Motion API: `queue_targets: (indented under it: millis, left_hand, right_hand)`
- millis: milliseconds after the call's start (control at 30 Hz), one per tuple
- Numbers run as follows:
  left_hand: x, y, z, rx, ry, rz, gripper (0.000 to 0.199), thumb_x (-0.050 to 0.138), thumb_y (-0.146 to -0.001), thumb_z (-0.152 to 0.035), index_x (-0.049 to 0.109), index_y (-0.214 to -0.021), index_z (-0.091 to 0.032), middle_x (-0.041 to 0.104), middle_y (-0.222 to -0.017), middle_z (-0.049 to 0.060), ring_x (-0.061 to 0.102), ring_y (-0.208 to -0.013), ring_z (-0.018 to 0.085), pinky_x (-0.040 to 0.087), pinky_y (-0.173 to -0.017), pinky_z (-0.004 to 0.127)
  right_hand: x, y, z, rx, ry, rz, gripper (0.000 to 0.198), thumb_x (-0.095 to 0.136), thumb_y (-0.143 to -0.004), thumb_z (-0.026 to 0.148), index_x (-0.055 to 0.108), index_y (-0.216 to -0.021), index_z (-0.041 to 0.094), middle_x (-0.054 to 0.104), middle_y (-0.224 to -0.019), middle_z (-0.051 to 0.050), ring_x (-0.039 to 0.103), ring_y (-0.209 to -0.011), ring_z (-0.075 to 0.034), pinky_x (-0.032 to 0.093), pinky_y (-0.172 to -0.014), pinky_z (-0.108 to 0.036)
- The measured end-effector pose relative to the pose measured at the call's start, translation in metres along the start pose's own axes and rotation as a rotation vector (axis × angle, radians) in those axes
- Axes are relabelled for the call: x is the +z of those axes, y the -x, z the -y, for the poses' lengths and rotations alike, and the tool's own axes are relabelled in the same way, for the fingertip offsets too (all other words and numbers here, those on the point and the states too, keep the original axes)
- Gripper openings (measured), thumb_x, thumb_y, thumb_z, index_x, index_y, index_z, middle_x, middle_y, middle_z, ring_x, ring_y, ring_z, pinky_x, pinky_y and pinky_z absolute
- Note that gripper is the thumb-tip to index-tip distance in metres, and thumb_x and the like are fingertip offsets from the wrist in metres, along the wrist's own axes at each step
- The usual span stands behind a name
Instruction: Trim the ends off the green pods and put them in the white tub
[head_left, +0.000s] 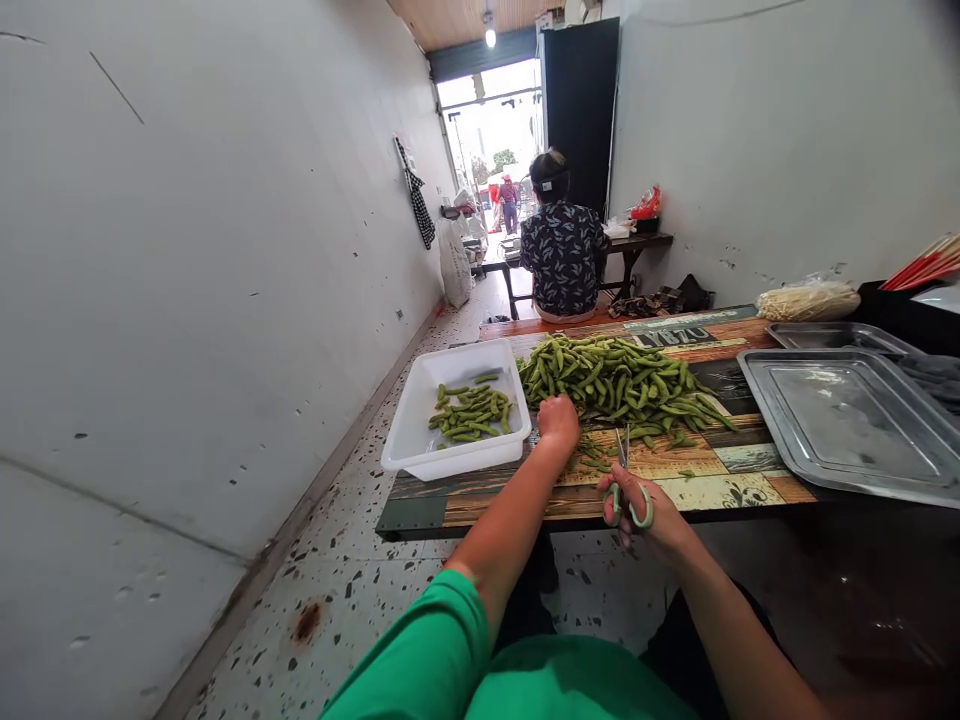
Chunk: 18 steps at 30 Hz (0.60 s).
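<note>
My right hand (637,500) grips a pair of scissors (625,448) with pale green handles, its blades pointing up and away over the table. My left hand (559,418) is closed at the near left edge of a large heap of green soybean pods (615,378); whatever its fingers hold is hidden. Small trimmed bits (592,455) lie on the wood between the two hands. Left of my left hand stands a white plastic tub (420,462) with several loose pods (476,412) inside.
Metal trays (862,425) cover the table's right end, with a bagged pale bundle (808,298) and red sticks (926,262) behind. Beyond the patterned wooden table (682,490), a person in a dark leaf-print shirt (562,255) sits facing away. A white wall (225,250) runs along the left.
</note>
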<state>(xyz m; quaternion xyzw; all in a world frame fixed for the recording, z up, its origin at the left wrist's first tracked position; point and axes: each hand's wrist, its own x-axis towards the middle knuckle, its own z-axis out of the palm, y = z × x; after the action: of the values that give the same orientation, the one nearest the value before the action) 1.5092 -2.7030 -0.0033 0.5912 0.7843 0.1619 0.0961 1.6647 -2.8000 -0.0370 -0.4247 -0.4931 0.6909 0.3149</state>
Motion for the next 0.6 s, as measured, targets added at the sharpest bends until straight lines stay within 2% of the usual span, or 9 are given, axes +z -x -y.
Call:
queue_targets:
  millis: [100,167,267,367,433,500,600]
  left_hand:
    - [0.000,0.008,0.007,0.036,0.022,0.023,0.035,0.044,-0.085,0.003,0.068,-0.110,-0.003,0.068,-0.110,0.028,0.066,-0.109,0.033,0.051,-0.091,0.040]
    - [0.002,0.017,0.012,0.066,0.081,-0.004,0.035,0.048,-0.085,-0.001,0.067,-0.114,-0.006,0.070,-0.110,0.024,0.066,-0.108,0.030,0.050,-0.092,0.038]
    - [0.007,0.033,0.017,0.106,0.292,-0.095,0.035,0.055,-0.087,-0.010,0.065,-0.120,-0.008,0.071,-0.111,0.019,0.066,-0.107,0.027,0.049,-0.095,0.037]
    - [0.010,0.046,0.020,0.143,0.536,-0.106,0.026,0.058,-0.086,-0.012,0.071,-0.108,-0.009,0.074,-0.103,0.014,0.067,-0.096,0.021,0.049,-0.090,0.031]
    - [0.009,0.053,0.022,0.138,0.714,-0.039,0.022,0.059,-0.084,-0.014,0.073,-0.101,-0.010,0.074,-0.089,0.008,0.065,-0.079,0.015,0.049,-0.077,0.027]
    - [0.008,0.058,0.026,0.122,0.920,0.082,0.022,0.061,-0.082,-0.018,0.073,-0.099,-0.010,0.068,-0.073,0.003,0.056,-0.063,0.011,0.044,-0.063,0.023]
    - [0.004,0.062,0.031,0.118,1.175,0.216,0.024,0.070,-0.075,-0.029,0.071,-0.090,-0.010,0.059,-0.060,-0.002,0.046,-0.053,0.007,0.037,-0.054,0.022]
  right_hand:
    - [-0.001,-0.001,-0.002,0.001,0.001,0.004,0.072,0.059,-0.066,0.085,0.052,-0.090,0.018,0.056,-0.053,0.003,0.039,-0.040,-0.008,0.040,-0.033,-0.022]
    - [-0.001,-0.001,-0.001,0.001,0.010,0.005,0.072,0.059,-0.066,0.085,0.051,-0.091,0.018,0.057,-0.054,0.003,0.040,-0.041,-0.008,0.040,-0.034,-0.021]
    - [0.000,-0.001,0.002,0.007,0.052,0.012,0.074,0.058,-0.064,0.087,0.051,-0.090,0.018,0.059,-0.054,0.002,0.041,-0.040,-0.008,0.040,-0.034,-0.021]
    - [0.001,0.000,0.006,0.013,0.099,0.022,0.074,0.056,-0.065,0.088,0.052,-0.088,0.018,0.060,-0.054,0.001,0.041,-0.039,-0.008,0.041,-0.036,-0.022]
    - [0.002,0.001,0.007,0.011,0.131,0.013,0.073,0.054,-0.067,0.087,0.053,-0.087,0.017,0.060,-0.054,0.001,0.042,-0.037,-0.008,0.039,-0.035,-0.022]
    - [0.003,0.002,0.008,0.011,0.169,0.007,0.072,0.052,-0.069,0.086,0.054,-0.087,0.017,0.060,-0.052,0.001,0.043,-0.034,-0.008,0.037,-0.034,-0.022]
    - [0.005,0.004,0.009,0.002,0.234,0.009,0.071,0.052,-0.071,0.084,0.056,-0.088,0.015,0.060,-0.052,0.001,0.045,-0.033,-0.008,0.037,-0.034,-0.022]
